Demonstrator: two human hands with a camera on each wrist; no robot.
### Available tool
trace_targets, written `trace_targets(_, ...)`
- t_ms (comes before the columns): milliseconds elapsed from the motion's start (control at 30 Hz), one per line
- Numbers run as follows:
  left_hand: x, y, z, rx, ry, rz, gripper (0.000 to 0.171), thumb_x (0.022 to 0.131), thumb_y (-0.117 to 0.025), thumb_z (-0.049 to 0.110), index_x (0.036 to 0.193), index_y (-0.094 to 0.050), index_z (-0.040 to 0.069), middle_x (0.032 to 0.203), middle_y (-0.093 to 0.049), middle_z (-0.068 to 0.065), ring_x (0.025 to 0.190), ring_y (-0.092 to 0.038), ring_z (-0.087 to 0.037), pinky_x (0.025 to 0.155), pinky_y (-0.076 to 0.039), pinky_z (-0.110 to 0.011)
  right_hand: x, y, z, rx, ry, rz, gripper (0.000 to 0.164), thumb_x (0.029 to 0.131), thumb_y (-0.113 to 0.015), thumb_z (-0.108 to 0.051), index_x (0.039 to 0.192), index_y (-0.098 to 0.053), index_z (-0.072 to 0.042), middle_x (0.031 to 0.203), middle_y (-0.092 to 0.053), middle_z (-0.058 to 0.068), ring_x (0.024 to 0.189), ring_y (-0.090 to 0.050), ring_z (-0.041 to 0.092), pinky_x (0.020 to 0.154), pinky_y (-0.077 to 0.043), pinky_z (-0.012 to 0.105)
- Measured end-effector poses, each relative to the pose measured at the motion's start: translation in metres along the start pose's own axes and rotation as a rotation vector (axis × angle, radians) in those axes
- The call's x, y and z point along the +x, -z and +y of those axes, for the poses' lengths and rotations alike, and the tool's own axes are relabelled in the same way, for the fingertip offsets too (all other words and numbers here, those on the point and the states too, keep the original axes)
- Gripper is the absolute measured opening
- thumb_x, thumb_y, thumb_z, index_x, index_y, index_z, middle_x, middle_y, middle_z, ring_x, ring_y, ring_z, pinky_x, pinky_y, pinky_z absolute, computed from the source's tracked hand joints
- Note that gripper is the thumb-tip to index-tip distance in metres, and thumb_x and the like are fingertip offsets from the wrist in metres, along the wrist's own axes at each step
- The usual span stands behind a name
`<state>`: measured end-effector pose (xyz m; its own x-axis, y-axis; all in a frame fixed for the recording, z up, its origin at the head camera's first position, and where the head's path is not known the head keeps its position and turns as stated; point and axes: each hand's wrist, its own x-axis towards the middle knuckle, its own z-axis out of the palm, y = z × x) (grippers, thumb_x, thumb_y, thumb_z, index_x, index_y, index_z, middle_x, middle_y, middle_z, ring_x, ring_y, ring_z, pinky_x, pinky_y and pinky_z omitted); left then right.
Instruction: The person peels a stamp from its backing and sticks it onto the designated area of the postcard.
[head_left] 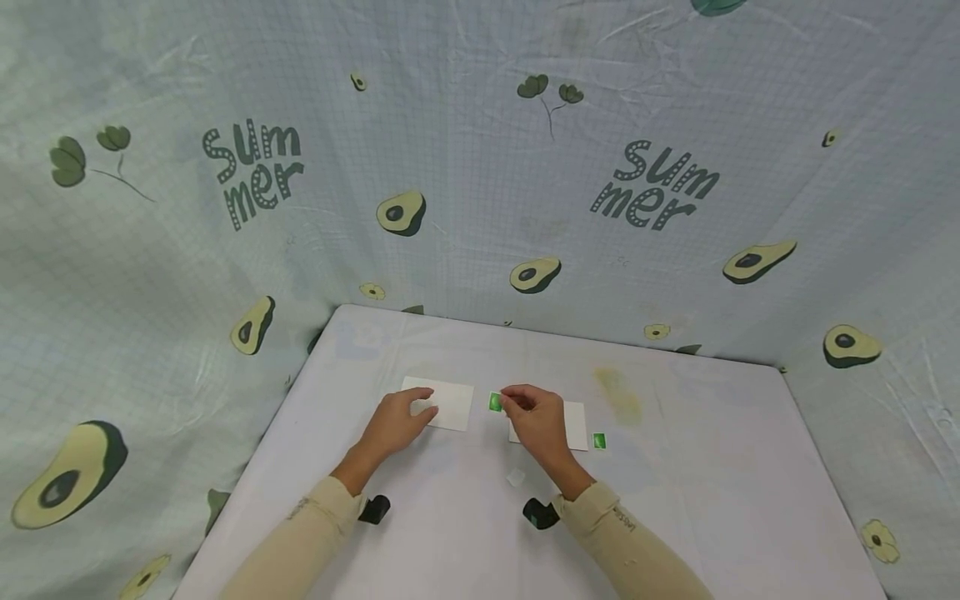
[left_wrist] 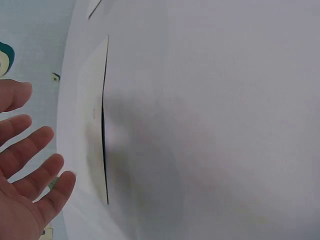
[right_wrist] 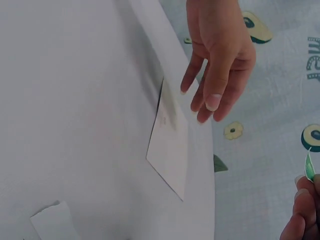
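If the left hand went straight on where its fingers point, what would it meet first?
Likely the green sticker pinched in the right hand, after passing above the left white card; exact heights are hard to judge.

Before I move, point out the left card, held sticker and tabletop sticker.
Left card (head_left: 453, 406): head view, uncovered right half.
Held sticker (head_left: 495, 402): head view, green middle.
Tabletop sticker (head_left: 599, 441): head view, green middle.
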<state>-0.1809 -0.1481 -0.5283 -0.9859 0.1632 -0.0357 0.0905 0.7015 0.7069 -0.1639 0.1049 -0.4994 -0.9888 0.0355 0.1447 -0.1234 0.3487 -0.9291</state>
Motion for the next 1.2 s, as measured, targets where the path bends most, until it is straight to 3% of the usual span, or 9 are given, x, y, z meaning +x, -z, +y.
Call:
trace_targets(300,0.007,0.013,-0.028,0.130,0.023,-0.022,0.054,0.099,-0.068,0.023,0.146,-0.056,0.000,0.157,-0.051,-0.023,0.153,-0.034,-0.050,0.124,-0.032,-0.062,0.002,-0.004,0.008,-0.017,-0.008,-0.009,0.008,0.093,-0.075,-0.006,0.098,-0.081,-0.004,0.085,-0.078,0.011,0.071,-0.064,0.008,0.060,-0.054,0.020)
trace_targets(500,0.013,0.021,-0.042,0.282,0.016,-0.101,0.065,0.101,-0.066,0.038,0.155,-0.049,0.006,0.165,-0.039,-0.025,0.155,-0.020,-0.058,0.117,-0.020,-0.083,0.003,-0.007,0.007,-0.033,-0.020,-0.016,0.009,0.094,-0.075,-0.007,0.099,-0.080,-0.004,0.087,-0.078,0.010,0.073,-0.065,0.011,0.061,-0.054,0.021)
trace_targets(633,0.016,0.023,-0.048,0.353,0.045,-0.145,0.073,0.102,-0.059,0.053,0.161,-0.040,0.014,0.170,-0.029,-0.023,0.158,-0.012,-0.058,0.114,-0.012,-0.088,0.005,-0.010,0.008,-0.048,-0.038,-0.021,0.009,0.094,-0.075,-0.009,0.099,-0.080,-0.004,0.087,-0.078,0.010,0.073,-0.065,0.013,0.062,-0.054,0.021)
trace_targets(900,0.020,0.020,-0.057,0.396,0.084,-0.209,0.080,0.102,-0.046,0.067,0.167,-0.024,0.027,0.177,-0.009,-0.017,0.160,-0.001,-0.056,0.113,-0.001,-0.089,0.010,-0.015,0.013,-0.067,-0.062,-0.024,0.009,0.094,-0.077,-0.010,0.099,-0.080,-0.004,0.086,-0.077,0.010,0.074,-0.064,0.014,0.062,-0.053,0.020)
trace_targets(1200,0.018,0.016,-0.059,0.388,0.134,-0.282,0.078,0.104,-0.045,0.064,0.168,-0.021,0.026,0.177,0.007,-0.015,0.159,0.017,-0.053,0.113,0.013,-0.085,0.020,-0.024,0.022,-0.094,-0.070,-0.033,0.006,0.093,-0.076,-0.008,0.096,-0.080,-0.004,0.086,-0.077,0.010,0.075,-0.064,0.013,0.065,-0.053,0.020)
